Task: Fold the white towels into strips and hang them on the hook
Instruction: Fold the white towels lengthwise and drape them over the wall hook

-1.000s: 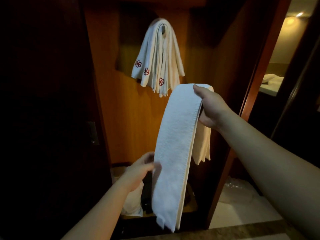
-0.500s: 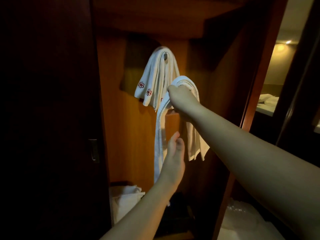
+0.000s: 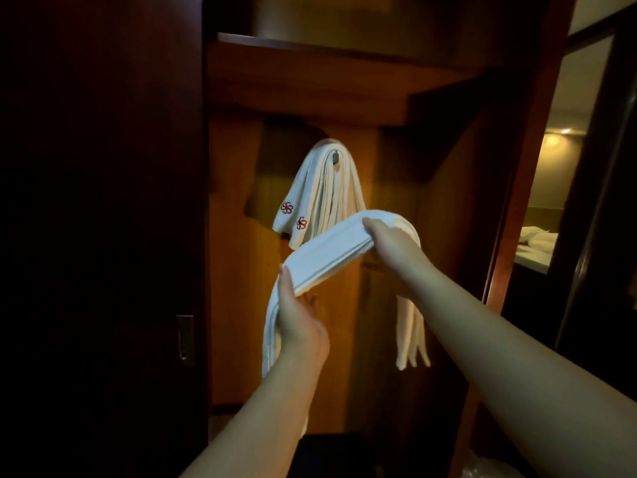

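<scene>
Since half a second ago the left hand [image 3: 300, 317] has come up from below and taken hold of the folded towel strip [image 3: 331, 251], which now stretches slantwise between both hands instead of hanging straight down from the right one. The left hand grips the strip's lower stretch, thumb on top and fingers beneath; from there one end drops down past the left wrist. The right hand [image 3: 393, 244] clasps the strip at its highest bend, fingers curled over the top, and the other end hangs behind the right forearm, its layered edges showing lower down. The strip is held in the air below and in front of the hook [image 3: 335, 157], not touching it. On that hook a bundle of hung towels [image 3: 324, 191] drapes down both sides, two red flower emblems on its left corners. The hook sits on the orange-brown back panel [image 3: 241, 270] of a wooden closet under a shelf [image 3: 310, 70]. A dark door [image 3: 103, 201] with a metal handle [image 3: 184, 336] stands at left; at right an opening shows a lit room [image 3: 551, 201].
</scene>
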